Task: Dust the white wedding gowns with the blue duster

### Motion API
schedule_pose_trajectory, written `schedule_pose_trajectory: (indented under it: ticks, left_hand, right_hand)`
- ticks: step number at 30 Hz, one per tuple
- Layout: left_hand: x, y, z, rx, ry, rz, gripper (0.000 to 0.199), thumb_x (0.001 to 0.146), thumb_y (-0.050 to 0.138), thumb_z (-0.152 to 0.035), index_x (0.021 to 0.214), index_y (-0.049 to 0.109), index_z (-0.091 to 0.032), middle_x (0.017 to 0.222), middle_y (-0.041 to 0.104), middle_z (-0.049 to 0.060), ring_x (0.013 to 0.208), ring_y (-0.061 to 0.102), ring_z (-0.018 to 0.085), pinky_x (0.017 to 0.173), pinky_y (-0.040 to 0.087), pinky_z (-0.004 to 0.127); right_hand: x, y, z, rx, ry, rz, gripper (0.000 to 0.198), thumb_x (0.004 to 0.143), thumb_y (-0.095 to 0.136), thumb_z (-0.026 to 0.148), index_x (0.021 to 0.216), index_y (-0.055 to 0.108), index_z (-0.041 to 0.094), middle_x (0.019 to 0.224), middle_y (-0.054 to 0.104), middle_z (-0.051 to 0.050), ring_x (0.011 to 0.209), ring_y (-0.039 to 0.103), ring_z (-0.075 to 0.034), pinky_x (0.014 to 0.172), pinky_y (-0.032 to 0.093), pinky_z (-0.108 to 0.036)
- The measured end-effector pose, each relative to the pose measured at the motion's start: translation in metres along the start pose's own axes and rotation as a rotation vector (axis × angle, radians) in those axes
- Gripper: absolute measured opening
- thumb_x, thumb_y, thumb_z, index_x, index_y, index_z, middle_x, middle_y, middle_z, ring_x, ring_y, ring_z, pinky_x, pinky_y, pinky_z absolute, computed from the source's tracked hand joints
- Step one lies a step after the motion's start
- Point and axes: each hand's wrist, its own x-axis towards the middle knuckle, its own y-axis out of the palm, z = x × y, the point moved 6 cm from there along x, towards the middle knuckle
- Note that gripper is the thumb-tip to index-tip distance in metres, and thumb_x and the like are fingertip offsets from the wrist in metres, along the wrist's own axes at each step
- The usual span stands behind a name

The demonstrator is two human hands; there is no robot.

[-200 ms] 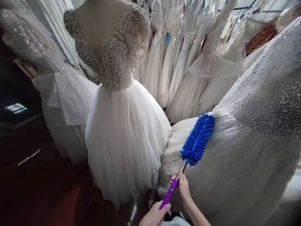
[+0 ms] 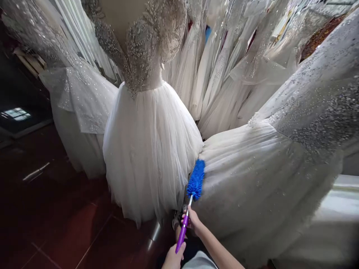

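A duster with a fluffy blue head (image 2: 196, 180) and a purple handle (image 2: 182, 232) is in both my hands. My left hand (image 2: 174, 256) wraps the lower end of the purple grip. Higher up, my right hand (image 2: 192, 218) is closed around the silver shaft near the top of the grip. The blue head lies between two white gowns, by the tulle skirt of the middle gown (image 2: 148, 157) and the pleated skirt of the right gown (image 2: 241, 160). Whether it presses on either fabric I cannot tell. Beads cover the bodices of both gowns.
Another sparkling gown (image 2: 81, 101) stands at the left. Several white dresses (image 2: 215, 74) hang packed together behind. Dark red floor tiles (image 2: 70, 224) lie at lower left, and a shoe (image 2: 175, 221) shows below the middle skirt.
The duster's head has swung left and down, off the right gown's skirt to the gap beside the middle gown. Both hands moved left with it, and the view has shifted slightly.
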Motion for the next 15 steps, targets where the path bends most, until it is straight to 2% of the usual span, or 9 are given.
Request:
schedule_pose_trajectory:
  ticks: [2, 4, 7, 9, 11, 13, 15]
  left_hand:
    - [-0.014, 0.0, 0.041, 0.009, -0.051, -0.09, 0.068, 0.046, 0.036, -0.09, 0.043, 0.039, -0.022, 0.033, 0.025, -0.008, 0.034, 0.028, 0.008, 0.043, 0.019, 0.025]
    - [-0.03, 0.003, 0.068, -0.006, -0.082, -0.079, 0.069, 0.044, 0.037, -0.09, 0.037, 0.04, -0.021, 0.035, 0.028, -0.006, 0.038, 0.032, 0.008, 0.046, 0.024, 0.025]
    - [-0.056, 0.006, 0.076, -0.027, -0.045, -0.003, 0.07, 0.046, 0.036, -0.089, 0.042, 0.046, -0.02, 0.034, 0.026, -0.007, 0.037, 0.03, 0.007, 0.046, 0.023, 0.025]
    - [-0.071, 0.012, 0.061, -0.033, 0.017, 0.061, 0.069, 0.05, 0.037, -0.088, 0.052, 0.05, -0.021, 0.033, 0.022, -0.009, 0.034, 0.025, 0.007, 0.042, 0.018, 0.024]
    - [-0.082, 0.02, 0.037, -0.025, 0.074, 0.091, 0.067, 0.055, 0.038, -0.085, 0.068, 0.055, -0.021, 0.035, 0.022, -0.011, 0.032, 0.022, 0.007, 0.039, 0.016, 0.024]
    - [-0.089, 0.028, 0.004, 0.001, 0.186, 0.07, 0.064, 0.062, 0.041, -0.079, 0.082, 0.057, -0.02, 0.041, 0.035, -0.009, 0.034, 0.028, 0.008, 0.04, 0.024, 0.023]
    - [-0.094, 0.039, -0.03, 0.035, 0.336, 0.054, 0.059, 0.065, 0.049, -0.072, 0.092, 0.059, -0.02, 0.053, 0.049, -0.004, 0.043, 0.04, 0.009, 0.047, 0.034, 0.024]
  right_hand:
    - [-0.012, 0.01, -0.035, -0.045, 0.033, -0.005, 0.04, 0.083, 0.04, 0.057, 0.064, 0.041, 0.022, 0.039, 0.05, 0.004, 0.032, 0.051, -0.014, 0.036, 0.04, -0.025]
    - [-0.029, 0.014, -0.059, -0.071, 0.013, -0.025, 0.039, 0.083, 0.043, 0.055, 0.062, 0.037, 0.023, 0.035, 0.044, 0.007, 0.028, 0.044, -0.012, 0.033, 0.035, -0.023]
    - [-0.057, 0.008, -0.063, -0.052, -0.112, -0.058, 0.036, 0.083, 0.046, 0.052, 0.063, 0.034, 0.024, 0.039, 0.044, 0.009, 0.031, 0.043, -0.008, 0.036, 0.034, -0.02]
    - [-0.079, -0.002, -0.045, -0.016, -0.239, -0.053, 0.037, 0.082, 0.046, 0.055, 0.066, 0.035, 0.024, 0.046, 0.048, 0.009, 0.036, 0.045, -0.008, 0.04, 0.036, -0.02]
    - [-0.104, -0.014, -0.014, 0.024, -0.411, -0.027, 0.039, 0.078, 0.047, 0.061, 0.071, 0.036, 0.024, 0.053, 0.053, 0.008, 0.04, 0.049, -0.009, 0.042, 0.039, -0.022]
    - [-0.132, -0.03, 0.02, 0.068, -0.587, -0.012, 0.041, 0.077, 0.047, 0.064, 0.08, 0.04, 0.024, 0.058, 0.056, 0.006, 0.043, 0.052, -0.012, 0.043, 0.041, -0.024]
    - [-0.155, -0.05, 0.049, 0.106, -0.704, -0.052, 0.044, 0.078, 0.045, 0.064, 0.093, 0.043, 0.023, 0.06, 0.056, 0.005, 0.045, 0.053, -0.013, 0.044, 0.042, -0.026]
